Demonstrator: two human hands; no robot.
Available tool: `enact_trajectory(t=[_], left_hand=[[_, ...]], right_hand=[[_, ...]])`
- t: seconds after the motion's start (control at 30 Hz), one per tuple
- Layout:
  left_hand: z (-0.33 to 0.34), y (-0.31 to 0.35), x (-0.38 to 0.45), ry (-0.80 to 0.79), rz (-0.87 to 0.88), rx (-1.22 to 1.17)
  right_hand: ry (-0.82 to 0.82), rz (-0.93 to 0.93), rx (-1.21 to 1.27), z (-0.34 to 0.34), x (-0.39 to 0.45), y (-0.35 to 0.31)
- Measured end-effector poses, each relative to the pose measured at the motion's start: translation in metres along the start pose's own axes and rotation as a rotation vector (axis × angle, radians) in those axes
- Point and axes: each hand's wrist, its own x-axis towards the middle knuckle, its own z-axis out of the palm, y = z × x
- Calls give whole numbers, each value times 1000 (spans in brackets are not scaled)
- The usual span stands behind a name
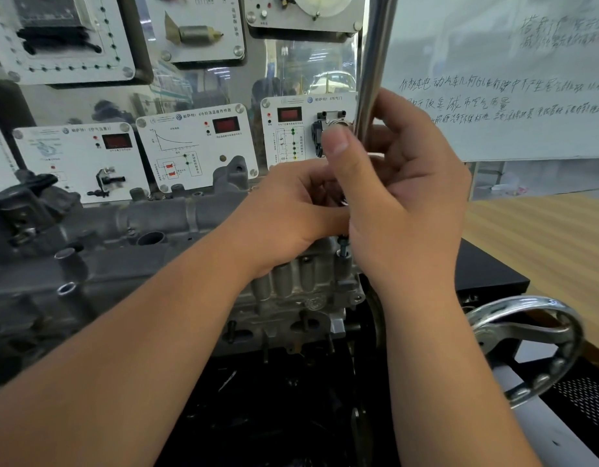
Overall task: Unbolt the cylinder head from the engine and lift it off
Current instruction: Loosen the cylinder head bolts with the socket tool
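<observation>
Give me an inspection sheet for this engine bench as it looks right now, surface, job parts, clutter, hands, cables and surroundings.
Surface: black stand top beside the engine; wooden bench behind it.
Job's things: cylinder head in place on the engine; dark bolt standing at its right end; long chrome wrench handle upright.
Clutter: nothing seen.
Grippers: left hand curled at the tool's lower end, contact hidden; right hand holds the handle.
Cables: nothing seen.
Surroundings: sensor training panels behind; chrome handwheel at right; handwritten paper sheet.
</observation>
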Motion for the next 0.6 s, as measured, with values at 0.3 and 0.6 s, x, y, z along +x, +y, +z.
enact_trajectory(t=[0.3,0.6], left_hand=[[-4,-6,-3,-61,-46,-155],[0,-2,0,21,-11,6]], right_hand=[[57,21,51,-4,2,4],[42,-7,4,0,-1,2]])
